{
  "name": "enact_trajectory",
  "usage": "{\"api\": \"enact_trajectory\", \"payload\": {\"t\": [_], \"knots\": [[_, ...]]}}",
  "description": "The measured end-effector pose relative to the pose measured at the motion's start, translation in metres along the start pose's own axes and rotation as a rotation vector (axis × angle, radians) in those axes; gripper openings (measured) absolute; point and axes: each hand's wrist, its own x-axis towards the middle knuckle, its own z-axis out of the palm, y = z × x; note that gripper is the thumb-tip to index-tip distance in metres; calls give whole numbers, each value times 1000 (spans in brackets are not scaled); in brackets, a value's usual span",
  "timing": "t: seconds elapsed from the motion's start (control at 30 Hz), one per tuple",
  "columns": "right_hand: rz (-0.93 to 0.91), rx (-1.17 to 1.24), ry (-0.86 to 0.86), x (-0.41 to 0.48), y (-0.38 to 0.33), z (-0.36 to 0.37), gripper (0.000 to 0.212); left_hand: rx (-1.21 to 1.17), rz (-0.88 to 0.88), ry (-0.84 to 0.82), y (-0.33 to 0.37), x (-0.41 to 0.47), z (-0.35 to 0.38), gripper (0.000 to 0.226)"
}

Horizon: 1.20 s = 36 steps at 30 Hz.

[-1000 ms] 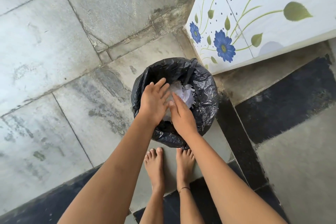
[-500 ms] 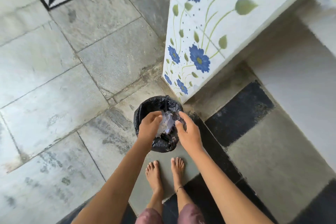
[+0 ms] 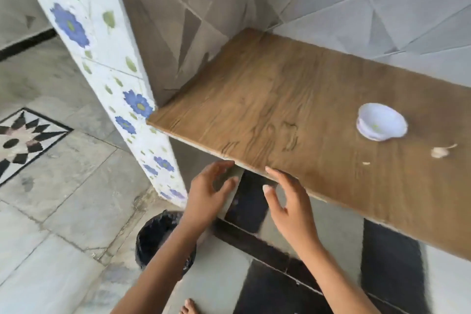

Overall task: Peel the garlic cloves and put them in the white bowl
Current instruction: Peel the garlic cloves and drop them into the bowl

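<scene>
Wood-grain counter runs across the right of the scene, with the white bowl standing at its far right and 1 garlic clove lying just near of the bowl, apart from it; a small scrap of peel sits to the clove's left. Both of the person's hands are empty, fingers spread loosely: the left hand hangs just below the counter's near edge, the right hand beside it, fingertips at that edge. A black-lined bin stands on the tiled floor at near left, beside a flower-patterned pillar.
</scene>
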Motion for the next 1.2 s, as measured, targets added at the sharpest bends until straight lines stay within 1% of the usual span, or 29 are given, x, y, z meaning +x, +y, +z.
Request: {"api": "enact_trajectory", "payload": {"t": [0.07,0.17,0.27,0.43,0.53,0.6,0.67,0.73,0.8,0.87,0.97,1.03,1.07,1.13,1.2], "knots": [[-9,-41,114,-1,20,-45,39,26,96,-81,32,12,37,31],[57,-127,224,-8,65,-120,42,50,180,-187,82,27,112,25],[119,-210,262,-15,109,-176,47,69,192,-240,107,39,178,20],[169,-370,288,-17,168,-237,47,271,225,-228,118,58,258,21],[221,-481,170,-13,199,-249,52,485,227,-239,124,65,283,19],[274,-559,60,-10,213,-250,66,594,234,-266,125,70,292,19],[325,-647,-51,-9,223,-251,82,686,277,-291,122,78,297,23],[339,-681,-101,-10,228,-252,88,740,321,-330,119,82,296,27],[353,-704,-97,-10,232,-251,88,733,357,-370,120,87,292,26],[341,-718,-73,-11,234,-249,93,598,352,-361,129,92,286,22],[352,-708,-85,-12,236,-248,97,338,354,-220,159,111,282,21],[353,-692,-80,-13,233,-248,95,273,389,-162,176,134,288,21],[355,-689,-80,-14,233,-247,94,292,397,-164,181,147,292,22],[367,-684,-82,-14,232,-248,94,420,356,-253,188,170,302,24],[377,-690,-79,-14,231,-249,92,668,315,-391,188,186,314,26]]}}
